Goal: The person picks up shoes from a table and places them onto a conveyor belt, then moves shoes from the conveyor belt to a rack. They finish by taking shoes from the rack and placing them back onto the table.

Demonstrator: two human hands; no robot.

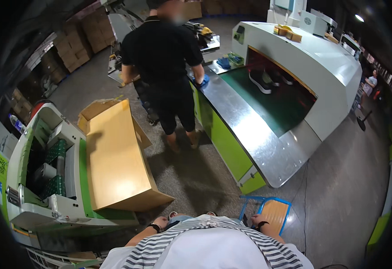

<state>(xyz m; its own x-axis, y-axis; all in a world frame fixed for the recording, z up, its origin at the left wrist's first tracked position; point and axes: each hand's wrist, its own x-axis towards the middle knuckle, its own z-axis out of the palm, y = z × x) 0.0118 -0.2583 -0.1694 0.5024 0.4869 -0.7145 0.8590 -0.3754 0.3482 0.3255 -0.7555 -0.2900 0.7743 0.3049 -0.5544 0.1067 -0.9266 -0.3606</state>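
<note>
My left hand (pixel 161 221) hangs low at my left side, beside my striped apron (pixel 205 223), with a dark band on the wrist. My right hand (pixel 257 219) is lowered at my right side, next to a blue-framed stool (pixel 274 215) with a wooden seat; that wrist has a dark band too. The fingers of both hands are too small and partly turned away to show whether they hold anything. Ahead, a person in black (pixel 162 58) stands at a metal-edged machine table (pixel 236 116), one hand on a blue cloth (pixel 202 80).
A white hooded conveyor machine (pixel 303 58) holds dark shoes (pixel 261 81) on its green belt (pixel 267 107). At left, a wooden board (pixel 115 152) stands against a green-and-white machine (pixel 70 179). Cardboard boxes (pixel 72 47) are stacked at the back. A cable (pixel 305 201) lies at right.
</note>
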